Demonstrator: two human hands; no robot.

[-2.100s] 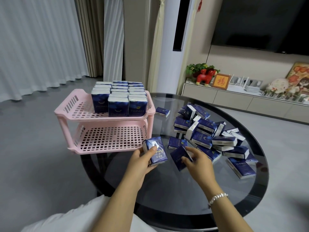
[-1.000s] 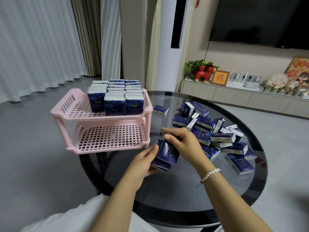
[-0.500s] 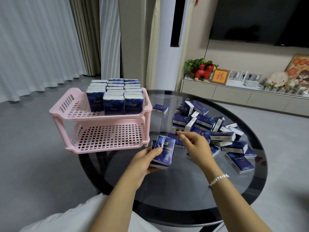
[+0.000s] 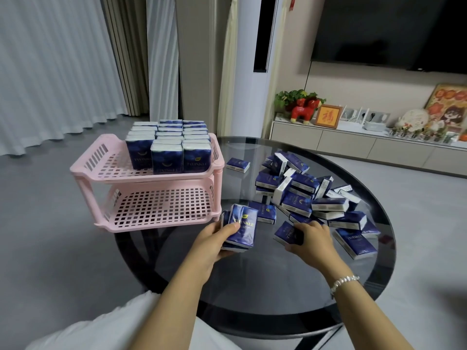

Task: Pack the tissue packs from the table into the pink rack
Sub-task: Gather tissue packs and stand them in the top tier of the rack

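A two-tier pink rack [image 4: 91, 173] stands at the left edge of a round dark glass table [image 4: 265, 279]. Its top shelf holds several upright blue tissue packs [image 4: 168, 147]; the lower shelf [image 4: 161, 208] holds none. My left hand [image 4: 214, 242] grips a small stack of blue packs [image 4: 243, 227] just right of the rack's front corner. My right hand [image 4: 312, 238] curls its fingers round one blue pack [image 4: 286, 232] lying on the glass. A loose pile of blue and white packs [image 4: 303, 190] lies beyond and right of that hand.
One lone pack [image 4: 237, 164] lies behind the rack's right side. A low TV cabinet [image 4: 366, 145] with ornaments and a dark TV [image 4: 391, 31] stand at the back right. Curtains and grey floor lie to the left.
My right hand has drawn back from the pile toward me and to the right, now taking hold of a pack on the glass. My left hand keeps the same stack.
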